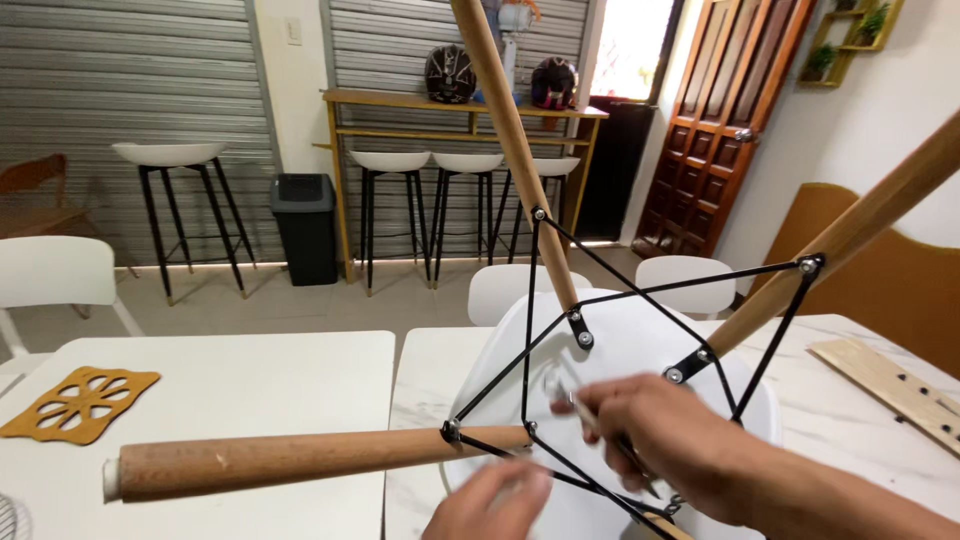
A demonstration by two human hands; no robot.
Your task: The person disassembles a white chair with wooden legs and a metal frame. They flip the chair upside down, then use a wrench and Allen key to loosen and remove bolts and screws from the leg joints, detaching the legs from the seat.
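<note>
As hands (650, 425) work, white table (220, 385), shuttered room

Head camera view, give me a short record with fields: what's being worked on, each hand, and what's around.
Item: white chair upside down on a white table, wooden legs pointing up and out, black wire frame
Right hand: inside the frame, pinching a thin tool; blurred
Left hand: low by the seat, blurred, grip unclear
Nearby: wooden slat, orange mat, bar stools, black bin
</note>
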